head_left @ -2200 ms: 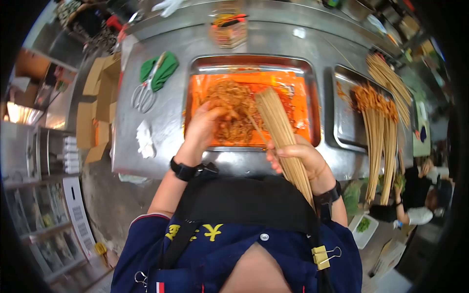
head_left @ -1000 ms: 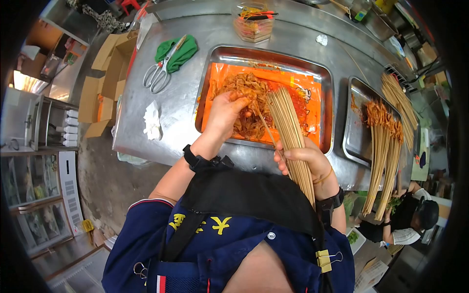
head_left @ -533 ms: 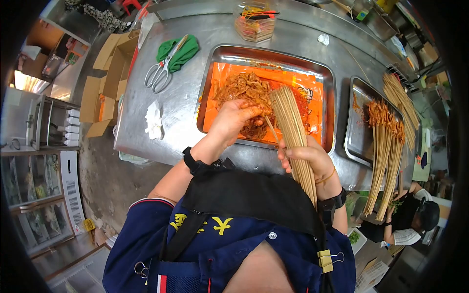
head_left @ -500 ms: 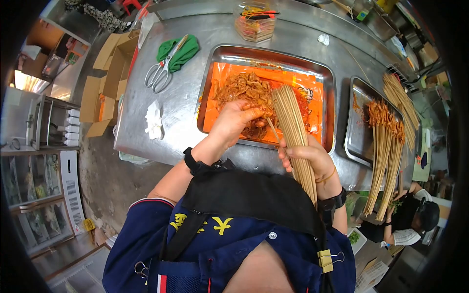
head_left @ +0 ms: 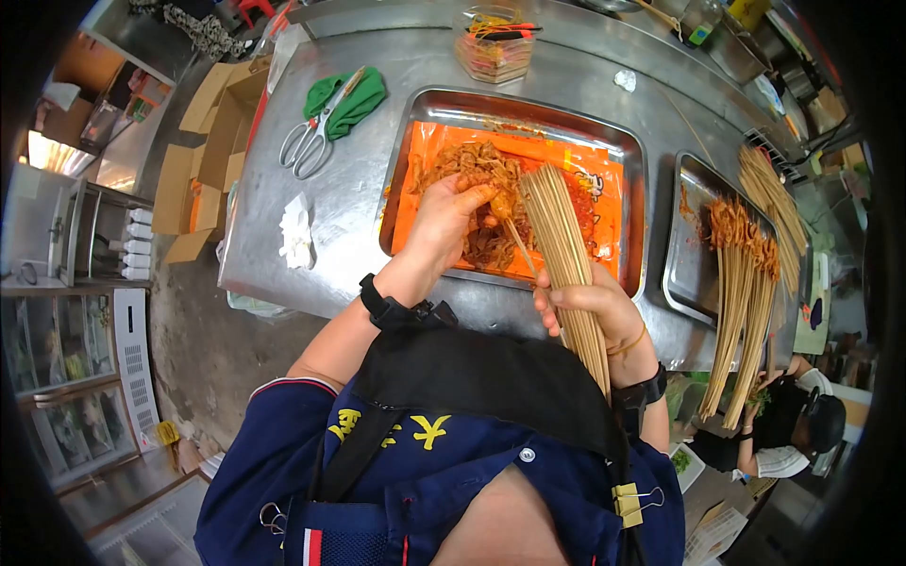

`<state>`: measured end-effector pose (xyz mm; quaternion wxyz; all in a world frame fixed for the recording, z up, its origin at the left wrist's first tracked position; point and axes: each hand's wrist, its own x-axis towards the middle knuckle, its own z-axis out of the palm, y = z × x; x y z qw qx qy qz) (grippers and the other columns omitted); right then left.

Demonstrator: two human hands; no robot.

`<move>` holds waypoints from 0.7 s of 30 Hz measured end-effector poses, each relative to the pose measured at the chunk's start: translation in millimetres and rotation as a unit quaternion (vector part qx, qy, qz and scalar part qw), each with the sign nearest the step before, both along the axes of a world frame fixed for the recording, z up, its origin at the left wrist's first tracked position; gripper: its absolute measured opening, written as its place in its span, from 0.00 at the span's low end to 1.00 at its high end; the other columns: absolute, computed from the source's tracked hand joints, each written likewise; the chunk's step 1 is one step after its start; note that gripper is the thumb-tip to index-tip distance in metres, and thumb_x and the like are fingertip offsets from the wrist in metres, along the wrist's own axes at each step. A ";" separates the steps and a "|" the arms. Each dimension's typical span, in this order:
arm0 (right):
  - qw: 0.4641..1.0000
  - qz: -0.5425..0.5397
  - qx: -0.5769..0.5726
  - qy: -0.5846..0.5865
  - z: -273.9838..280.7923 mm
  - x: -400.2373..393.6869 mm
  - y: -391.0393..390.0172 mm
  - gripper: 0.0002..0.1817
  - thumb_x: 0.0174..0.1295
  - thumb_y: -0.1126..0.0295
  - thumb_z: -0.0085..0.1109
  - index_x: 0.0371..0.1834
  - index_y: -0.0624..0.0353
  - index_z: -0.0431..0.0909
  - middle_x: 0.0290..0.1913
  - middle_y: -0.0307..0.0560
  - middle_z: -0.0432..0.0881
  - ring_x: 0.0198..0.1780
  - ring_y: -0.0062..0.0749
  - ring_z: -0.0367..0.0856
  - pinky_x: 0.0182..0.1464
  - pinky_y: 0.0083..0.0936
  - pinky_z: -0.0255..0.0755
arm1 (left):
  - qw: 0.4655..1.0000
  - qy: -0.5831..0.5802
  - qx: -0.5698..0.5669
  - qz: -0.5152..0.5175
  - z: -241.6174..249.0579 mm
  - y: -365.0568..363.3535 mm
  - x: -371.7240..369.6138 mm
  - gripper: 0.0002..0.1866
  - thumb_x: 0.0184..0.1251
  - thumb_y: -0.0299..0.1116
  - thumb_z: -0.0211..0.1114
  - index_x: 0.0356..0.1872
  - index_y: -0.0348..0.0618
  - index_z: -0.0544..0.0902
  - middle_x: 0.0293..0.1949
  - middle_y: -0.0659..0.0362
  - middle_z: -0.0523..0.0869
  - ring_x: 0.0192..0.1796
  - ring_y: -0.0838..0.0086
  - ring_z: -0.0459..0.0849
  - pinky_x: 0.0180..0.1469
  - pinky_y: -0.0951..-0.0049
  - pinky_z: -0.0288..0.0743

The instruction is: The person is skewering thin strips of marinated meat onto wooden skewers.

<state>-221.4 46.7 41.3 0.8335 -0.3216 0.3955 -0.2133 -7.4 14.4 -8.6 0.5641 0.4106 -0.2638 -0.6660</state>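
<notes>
My left hand (head_left: 445, 219) pinches a piece of orange seasoned meat (head_left: 503, 202) above the large metal tray (head_left: 645, 189). The tip of a single bamboo skewer (head_left: 518, 241) is at that piece. My right hand (head_left: 604, 307) is wrapped round a thick bundle of bamboo skewers (head_left: 563, 226) and also holds the single skewer by its lower part between thumb and fingers. Beneath my left hand, a heap of sauced meat strips (head_left: 462, 162) lies on an orange printed packet (head_left: 425, 141) in the tray. Whether the skewer passes through the meat is hidden by my fingers.
To the right, a smaller tray (head_left: 672, 274) bears loaded skewers (head_left: 731, 311), handles over the edge; more bare skewers (head_left: 769, 193) lie behind. Scissors (head_left: 307, 146) rest by a green cloth (head_left: 357, 102). A clear tub (head_left: 495, 57) stands at the back. A co-worker (head_left: 783, 420) is at right.
My left hand has shifted slightly left and up with the piece of meat, and more of the single skewer now shows below it. My right hand keeps its grip on the bundle.
</notes>
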 end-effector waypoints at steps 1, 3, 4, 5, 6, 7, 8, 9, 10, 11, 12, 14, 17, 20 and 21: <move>1.000 0.001 0.001 0.000 0.0 -0.3 0.0 0.13 0.49 0.75 0.57 0.40 0.64 0.73 0.31 0.46 0.77 0.27 0.25 0.78 0.28 0.20 0.75 | 1.000 -0.004 -0.005 0.000 0.3 -0.8 -0.5 0.08 0.64 0.29 0.57 0.41 0.36 0.77 0.35 0.61 0.82 0.33 0.78 0.79 0.33 0.77 0.74; 1.000 0.003 0.003 0.000 -0.4 -0.6 -0.1 0.13 0.49 0.75 0.57 0.40 0.64 0.73 0.31 0.46 0.77 0.26 0.25 0.79 0.28 0.20 0.75 | 1.000 0.000 0.013 -0.001 -1.1 -2.4 -0.3 0.08 0.65 0.29 0.55 0.41 0.36 0.77 0.35 0.60 0.82 0.33 0.78 0.79 0.32 0.77 0.74; 1.000 0.004 0.005 -0.006 -0.7 -0.7 -0.1 0.13 0.49 0.75 0.57 0.40 0.64 0.73 0.31 0.46 0.78 0.26 0.25 0.79 0.28 0.20 0.75 | 1.000 0.002 0.021 -0.002 -2.1 -3.2 0.0 0.08 0.65 0.29 0.55 0.41 0.36 0.77 0.34 0.60 0.81 0.33 0.78 0.79 0.32 0.77 0.74; 1.000 0.004 0.007 -0.012 -1.1 -0.9 0.0 0.13 0.49 0.75 0.58 0.40 0.64 0.73 0.31 0.46 0.78 0.27 0.25 0.79 0.28 0.20 0.75 | 0.999 0.017 0.050 -0.011 -3.3 -4.3 1.4 0.09 0.65 0.28 0.54 0.42 0.36 0.76 0.35 0.59 0.81 0.34 0.77 0.80 0.33 0.77 0.75; 1.000 0.005 0.008 -0.019 -1.4 -1.3 0.1 0.14 0.49 0.75 0.58 0.40 0.64 0.73 0.31 0.46 0.78 0.27 0.25 0.79 0.27 0.20 0.75 | 0.996 0.032 0.078 -0.021 -4.5 -5.4 3.6 0.09 0.65 0.28 0.53 0.43 0.36 0.76 0.36 0.59 0.81 0.35 0.76 0.80 0.34 0.76 0.76; 1.000 0.006 0.011 -0.025 -1.6 -1.8 0.1 0.14 0.49 0.75 0.57 0.40 0.64 0.73 0.31 0.46 0.78 0.27 0.25 0.79 0.27 0.20 0.75 | 0.993 0.047 0.106 -0.030 -5.0 -5.8 4.6 0.09 0.66 0.27 0.52 0.44 0.35 0.75 0.37 0.58 0.81 0.35 0.75 0.80 0.35 0.76 0.76; 0.999 0.007 0.013 -0.032 -1.9 -2.4 0.1 0.14 0.49 0.75 0.57 0.40 0.64 0.73 0.31 0.46 0.78 0.27 0.26 0.79 0.27 0.20 0.75 | 0.991 0.066 0.116 -0.024 -4.5 -5.1 2.7 0.10 0.66 0.27 0.51 0.44 0.35 0.75 0.38 0.58 0.81 0.36 0.74 0.81 0.35 0.75 0.77; 0.999 0.009 0.015 -0.040 -2.2 -2.4 0.0 0.14 0.49 0.75 0.57 0.40 0.64 0.73 0.31 0.46 0.78 0.27 0.26 0.79 0.27 0.20 0.75 | 0.988 0.085 0.126 -0.018 -3.3 -3.8 -0.8 0.10 0.66 0.27 0.50 0.45 0.35 0.75 0.39 0.57 0.81 0.37 0.73 0.81 0.36 0.74 0.77; 0.999 0.007 0.014 -0.043 -2.7 -2.2 0.0 0.14 0.49 0.74 0.57 0.40 0.64 0.72 0.31 0.47 0.78 0.27 0.26 0.79 0.27 0.20 0.75 | 0.985 0.103 0.135 -0.013 -2.6 -2.8 -3.1 0.11 0.66 0.26 0.50 0.45 0.34 0.74 0.40 0.56 0.80 0.38 0.72 0.81 0.37 0.74 0.77; 0.999 0.004 0.014 -0.046 -3.2 -2.2 0.3 0.14 0.49 0.74 0.57 0.40 0.64 0.72 0.31 0.47 0.78 0.27 0.26 0.78 0.27 0.20 0.75 | 0.987 0.091 0.126 -0.044 -3.4 -2.0 -3.9 0.11 0.66 0.26 0.49 0.46 0.34 0.74 0.41 0.56 0.80 0.39 0.72 0.81 0.38 0.73 0.78; 0.999 0.002 0.014 -0.049 -3.5 -2.4 0.4 0.14 0.49 0.74 0.57 0.40 0.64 0.72 0.31 0.47 0.78 0.26 0.26 0.78 0.27 0.20 0.75 | 0.987 0.079 0.117 -0.074 -5.2 -1.2 -4.5 0.11 0.66 0.26 0.49 0.46 0.34 0.74 0.41 0.56 0.80 0.39 0.72 0.81 0.38 0.72 0.78; 0.999 -0.009 0.011 -0.052 -3.7 -2.8 0.5 0.14 0.49 0.74 0.57 0.41 0.64 0.72 0.31 0.47 0.78 0.26 0.27 0.78 0.27 0.20 0.75 | 0.986 0.068 0.105 -0.109 -5.6 0.9 -8.2 0.11 0.66 0.28 0.50 0.46 0.33 0.74 0.41 0.56 0.80 0.40 0.72 0.81 0.38 0.72 0.78; 0.998 -0.019 0.013 -0.057 -4.3 -2.2 1.7 0.15 0.49 0.74 0.57 0.41 0.65 0.72 0.31 0.48 0.77 0.26 0.27 0.78 0.27 0.20 0.75 | 0.996 0.015 0.065 -0.067 -6.8 -0.7 -7.5 0.12 0.65 0.30 0.55 0.46 0.37 0.75 0.41 0.59 0.82 0.38 0.77 0.81 0.34 0.78 0.76; 0.998 -0.030 0.011 -0.063 -3.3 -5.4 1.8 0.15 0.49 0.74 0.57 0.41 0.65 0.72 0.31 0.48 0.77 0.26 0.27 0.78 0.27 0.21 0.75 | 0.996 0.016 0.073 -0.054 1.7 0.6 0.1 0.13 0.65 0.32 0.56 0.46 0.36 0.75 0.42 0.58 0.82 0.39 0.76 0.81 0.36 0.76 0.77; 0.997 -0.033 0.009 -0.067 -3.5 -5.5 2.3 0.15 0.49 0.74 0.57 0.41 0.65 0.72 0.31 0.48 0.77 0.26 0.27 0.78 0.27 0.21 0.74 | 0.996 0.035 0.066 -0.048 3.4 1.2 -2.0 0.13 0.65 0.33 0.57 0.47 0.36 0.75 0.42 0.59 0.82 0.40 0.76 0.81 0.36 0.76 0.77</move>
